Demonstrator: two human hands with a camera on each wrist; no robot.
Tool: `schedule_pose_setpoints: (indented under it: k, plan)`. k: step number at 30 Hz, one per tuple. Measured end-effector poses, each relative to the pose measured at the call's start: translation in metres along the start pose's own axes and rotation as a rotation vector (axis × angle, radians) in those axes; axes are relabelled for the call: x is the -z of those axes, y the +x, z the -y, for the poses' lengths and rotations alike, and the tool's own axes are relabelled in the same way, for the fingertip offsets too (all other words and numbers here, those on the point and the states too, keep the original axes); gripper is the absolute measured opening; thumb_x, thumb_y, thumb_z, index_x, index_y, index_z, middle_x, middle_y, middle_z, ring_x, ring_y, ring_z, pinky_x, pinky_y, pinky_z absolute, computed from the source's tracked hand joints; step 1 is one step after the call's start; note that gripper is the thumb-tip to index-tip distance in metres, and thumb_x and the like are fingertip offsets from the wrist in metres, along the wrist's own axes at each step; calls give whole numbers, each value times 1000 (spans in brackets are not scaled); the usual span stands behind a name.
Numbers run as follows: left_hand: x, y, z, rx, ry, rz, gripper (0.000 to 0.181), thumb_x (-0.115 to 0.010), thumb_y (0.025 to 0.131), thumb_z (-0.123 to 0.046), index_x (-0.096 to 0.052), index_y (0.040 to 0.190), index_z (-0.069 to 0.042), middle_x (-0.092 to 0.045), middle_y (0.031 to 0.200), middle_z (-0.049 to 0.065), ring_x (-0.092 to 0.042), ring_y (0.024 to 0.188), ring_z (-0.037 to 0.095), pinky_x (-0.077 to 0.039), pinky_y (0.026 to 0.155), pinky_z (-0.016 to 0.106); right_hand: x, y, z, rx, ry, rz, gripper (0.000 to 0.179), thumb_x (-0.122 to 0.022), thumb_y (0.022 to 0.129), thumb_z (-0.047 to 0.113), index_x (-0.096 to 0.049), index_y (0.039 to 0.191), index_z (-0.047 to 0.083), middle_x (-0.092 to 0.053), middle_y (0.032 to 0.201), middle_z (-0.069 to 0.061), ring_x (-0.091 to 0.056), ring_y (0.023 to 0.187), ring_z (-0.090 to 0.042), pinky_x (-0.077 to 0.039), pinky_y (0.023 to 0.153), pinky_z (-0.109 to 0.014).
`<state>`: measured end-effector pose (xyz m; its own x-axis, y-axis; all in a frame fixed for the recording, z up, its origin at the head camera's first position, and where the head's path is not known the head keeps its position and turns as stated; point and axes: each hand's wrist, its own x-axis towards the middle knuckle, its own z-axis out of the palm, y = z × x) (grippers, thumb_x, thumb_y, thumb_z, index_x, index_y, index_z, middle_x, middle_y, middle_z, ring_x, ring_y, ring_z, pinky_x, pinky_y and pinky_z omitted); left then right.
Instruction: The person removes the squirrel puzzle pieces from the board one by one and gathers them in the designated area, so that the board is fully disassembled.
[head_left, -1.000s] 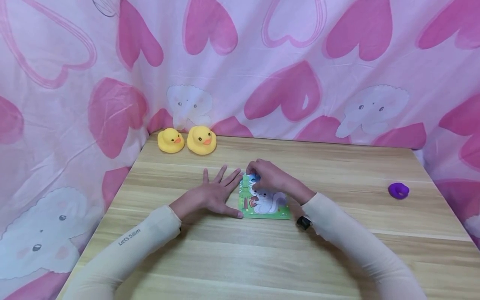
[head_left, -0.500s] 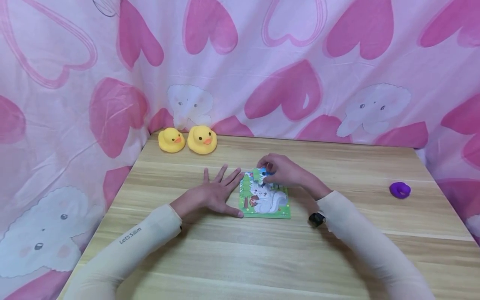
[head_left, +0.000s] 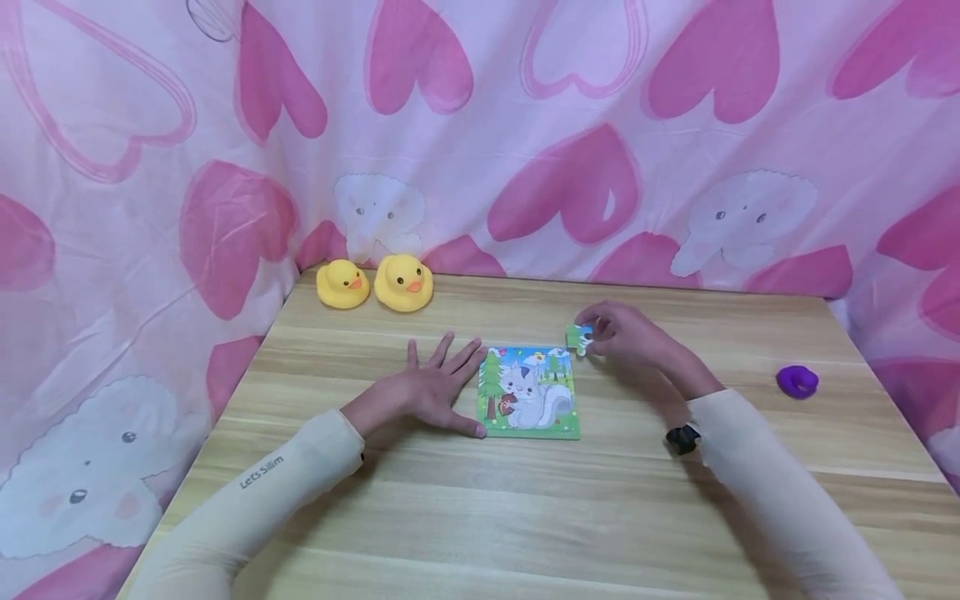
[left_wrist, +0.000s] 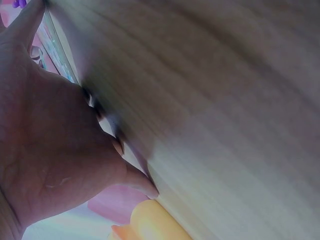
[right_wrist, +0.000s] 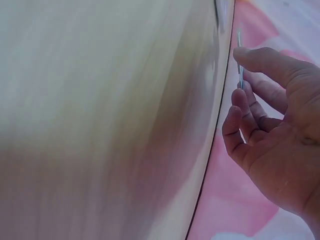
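one puzzle piece (head_left: pixel 576 336) sits pinched between fingertips (right_wrist: pixel 242 54) of the right hand (head_left: pixel 627 335), left hand (head_left: pixel 426 393) splayed.

Left fingers (head_left: pixel 459 355) straight, right fingers (right_wrist: pixel 233 131) bent

A wood-grain table (head_left: pixel 525 517) bears a smaller yellow duck (head_left: pixel 341 287) and a larger yellow duck (head_left: pixel 403 287) — side by side, far left corner — and a purple object (head_left: pixel 795 382) near the right edge. A pink heart-printed curtain (head_left: pixel 450 142) hangs behind and at both sides.
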<state>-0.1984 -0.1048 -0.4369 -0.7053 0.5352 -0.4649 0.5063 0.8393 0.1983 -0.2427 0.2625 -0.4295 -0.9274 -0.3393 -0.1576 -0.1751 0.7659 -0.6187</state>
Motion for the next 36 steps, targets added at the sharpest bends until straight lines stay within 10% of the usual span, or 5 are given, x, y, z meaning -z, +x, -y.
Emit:
schedule_pose_setpoints:
  k: [16, 36]
  plan:
    - [-4, 1, -1, -19, -7, -12, 130, -55, 78, -96, 14, 169, -34, 21, 178, -10, 23, 164, 37, 11, 116, 87, 10, -10, -26, -9, -56, 39, 44, -78, 94, 8, -67, 136, 11, -66, 121, -9, -61, 112, -30, -55, 102, -48]
    - [1, 1, 0, -10, -4, 2, 131, -57, 78, -94, 14, 169, -33, 22, 178, -9, 24, 164, 38, 11, 115, 87, -23, -6, 34, 91, -121, 38, 45, -82, 92, 18, -70, 135, 10, -70, 127, -8, -66, 117, -29, -56, 104, -52]
